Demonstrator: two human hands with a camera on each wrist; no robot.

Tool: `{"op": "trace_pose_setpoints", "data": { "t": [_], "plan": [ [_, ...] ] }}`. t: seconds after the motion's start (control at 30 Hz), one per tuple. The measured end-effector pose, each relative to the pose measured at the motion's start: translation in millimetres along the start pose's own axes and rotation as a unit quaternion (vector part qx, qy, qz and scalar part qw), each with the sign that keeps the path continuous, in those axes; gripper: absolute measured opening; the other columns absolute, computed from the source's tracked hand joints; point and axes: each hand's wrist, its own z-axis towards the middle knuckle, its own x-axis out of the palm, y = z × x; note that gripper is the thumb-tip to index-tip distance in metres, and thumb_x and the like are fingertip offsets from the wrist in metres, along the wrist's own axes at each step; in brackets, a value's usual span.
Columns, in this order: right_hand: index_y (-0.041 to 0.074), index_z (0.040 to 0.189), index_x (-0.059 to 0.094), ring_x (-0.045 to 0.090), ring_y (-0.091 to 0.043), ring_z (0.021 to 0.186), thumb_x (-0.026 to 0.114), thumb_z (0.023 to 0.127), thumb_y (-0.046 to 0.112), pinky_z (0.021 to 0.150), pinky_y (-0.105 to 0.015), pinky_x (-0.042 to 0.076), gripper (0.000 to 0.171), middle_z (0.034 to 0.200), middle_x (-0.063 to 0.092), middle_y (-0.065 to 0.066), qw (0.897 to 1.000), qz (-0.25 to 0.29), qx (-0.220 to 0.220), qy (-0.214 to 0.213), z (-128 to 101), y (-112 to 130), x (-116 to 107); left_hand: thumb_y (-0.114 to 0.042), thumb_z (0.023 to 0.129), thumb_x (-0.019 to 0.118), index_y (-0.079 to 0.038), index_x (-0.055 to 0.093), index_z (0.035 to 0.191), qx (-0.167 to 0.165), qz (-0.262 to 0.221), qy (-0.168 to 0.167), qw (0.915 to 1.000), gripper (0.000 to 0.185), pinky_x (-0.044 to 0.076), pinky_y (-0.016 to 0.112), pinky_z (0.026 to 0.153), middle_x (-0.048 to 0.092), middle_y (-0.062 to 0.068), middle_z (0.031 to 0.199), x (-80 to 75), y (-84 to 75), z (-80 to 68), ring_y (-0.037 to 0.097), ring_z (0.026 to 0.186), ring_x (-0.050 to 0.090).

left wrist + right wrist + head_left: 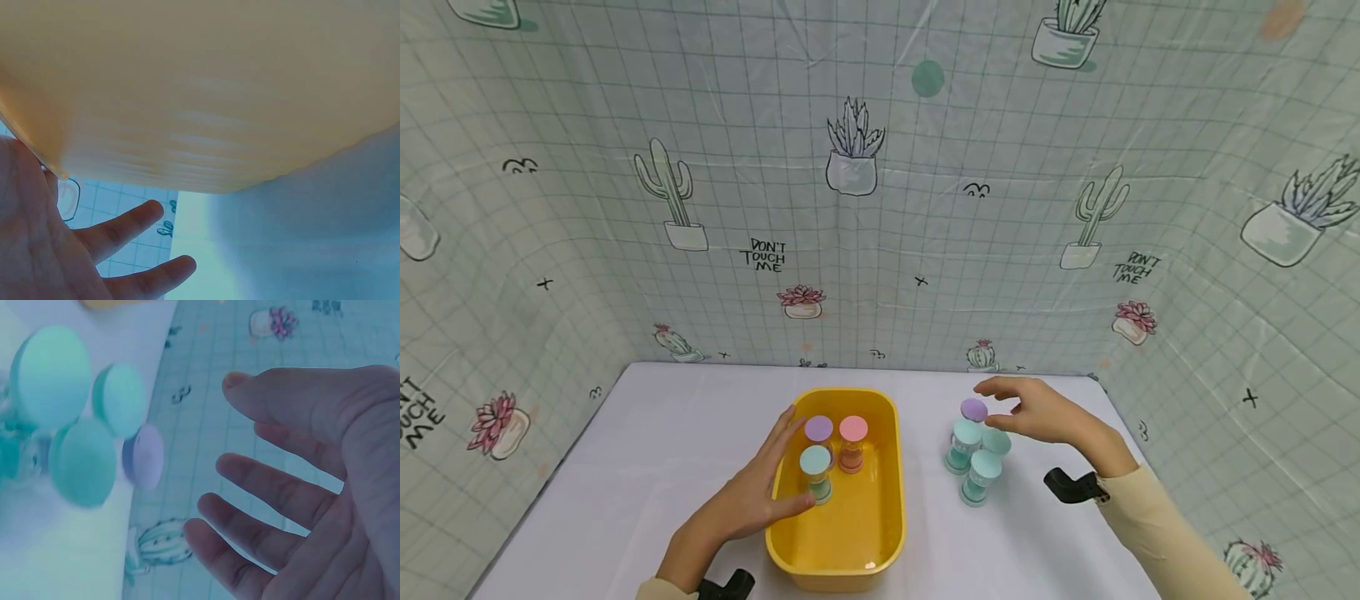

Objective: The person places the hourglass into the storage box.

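Note:
In the head view, my left hand (748,492) lies along the left rim of a yellow bin (891,500), fingers spread and thumb over the inside. Its thumb tip is close to a teal-capped sand timer (816,460); whether they touch I cannot tell. A purple-capped sand timer (818,429) and a pink one (852,442) stand behind that. My right hand (1037,408) hovers by a purple-capped sand timer (973,409) on the table, thumb and fingers apart. Through the right wrist view, a gap shows between this hand (300,481) and the purple cap (145,457).
Beside that purple timer, several teal sand timers (981,475) stand close together, right of the bin. White cloth covers the table (662,450). A grid-patterned curtain with cactus drawings (880,233) rises behind and at both sides.

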Motion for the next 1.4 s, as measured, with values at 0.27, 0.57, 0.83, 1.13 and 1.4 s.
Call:
{"op": "trace_pose_setpoints", "data": {
  "t": [0.27, 0.57, 0.83, 1.13, 1.4],
  "plan": [
    [-0.001, 0.144, 0.053, 0.063, -0.046, 0.121, 0.075, 0.093, 0.021, 0.093, -0.050, 0.060, 0.060, 0.139, 0.060, -0.028, 1.000, 0.007, 0.020, -0.005, -2, -28, -5, -0.046, 0.088, 0.075, -0.014, 0.019, 0.165, -0.002, 0.001, -0.002, 1.0000, 0.100, 0.026, 0.075, 0.115, 0.000, 0.010, 0.175, 0.7, 0.8, -0.2, 0.046, 0.157, 0.015],
    [-0.001, 0.150, 0.044, 0.060, -0.052, 0.125, 0.075, 0.092, 0.019, 0.099, -0.055, 0.056, 0.068, 0.148, 0.050, -0.032, 0.996, 0.047, 0.062, 0.040, 18, -46, 10, -0.046, 0.088, 0.075, -0.015, 0.019, 0.166, -0.009, -0.004, 0.003, 0.9999, 0.101, 0.024, 0.075, 0.116, -0.001, 0.009, 0.175, 0.9, 1.3, 0.9, 0.045, 0.158, 0.014],
    [0.000, 0.150, 0.045, 0.061, -0.050, 0.123, 0.075, 0.090, 0.016, 0.100, -0.058, 0.055, 0.070, 0.150, 0.047, -0.035, 0.989, 0.063, 0.101, 0.085, 34, -47, 19, -0.043, 0.088, 0.076, -0.016, 0.019, 0.166, -0.011, -0.003, 0.002, 0.9999, 0.100, 0.024, 0.075, 0.116, -0.001, 0.007, 0.175, 1.1, 1.8, 1.0, 0.044, 0.158, 0.013],
    [0.006, 0.149, 0.050, 0.052, -0.047, 0.135, 0.073, 0.085, 0.008, 0.102, -0.057, 0.053, 0.068, 0.149, 0.051, -0.031, 0.985, 0.059, 0.118, 0.109, 47, -43, 25, -0.048, 0.088, 0.075, -0.017, 0.018, 0.166, -0.019, 0.006, 0.002, 0.9998, 0.102, 0.026, 0.074, 0.116, -0.001, 0.007, 0.175, 1.1, 1.5, 0.7, 0.043, 0.158, 0.015],
    [0.011, 0.141, 0.061, 0.053, -0.035, 0.131, 0.068, 0.078, 0.000, 0.109, -0.056, 0.047, 0.064, 0.146, 0.057, -0.019, 0.985, 0.045, 0.124, 0.114, 55, -41, 29, -0.047, 0.088, 0.075, -0.018, 0.018, 0.166, -0.017, 0.008, 0.000, 0.9998, 0.101, 0.026, 0.074, 0.116, 0.000, 0.007, 0.175, 1.4, 2.7, 0.5, 0.043, 0.158, 0.015]
  ]
}}
